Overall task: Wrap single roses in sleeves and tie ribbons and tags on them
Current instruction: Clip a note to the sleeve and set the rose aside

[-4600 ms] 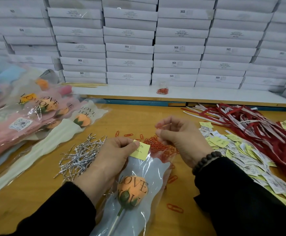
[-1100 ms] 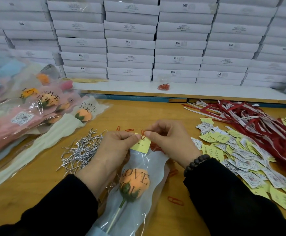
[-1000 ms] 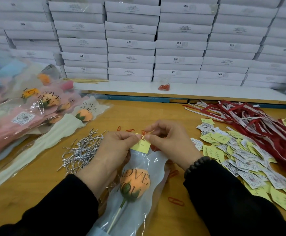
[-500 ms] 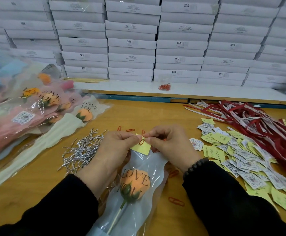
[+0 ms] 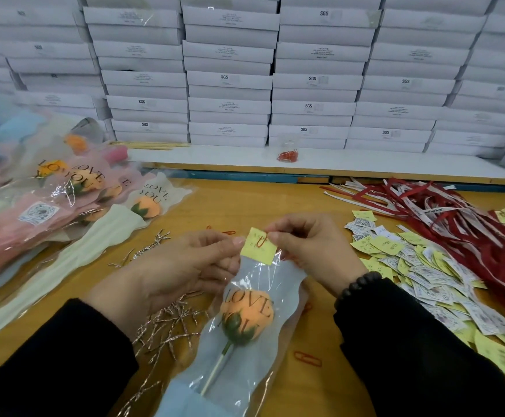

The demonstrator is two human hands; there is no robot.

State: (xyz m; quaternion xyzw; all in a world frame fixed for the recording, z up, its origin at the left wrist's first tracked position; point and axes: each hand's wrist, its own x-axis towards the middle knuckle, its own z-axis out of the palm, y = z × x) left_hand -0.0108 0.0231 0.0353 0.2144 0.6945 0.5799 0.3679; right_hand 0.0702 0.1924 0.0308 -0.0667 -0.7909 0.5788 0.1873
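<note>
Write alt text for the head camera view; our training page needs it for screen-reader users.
Two hands pin a yellow tag to the top of a clear sleeve holding an orange rose with a red paper clip: the left hand and right hand each pinch an edge. Ribbons, tags and twist ties lie around.
</note>
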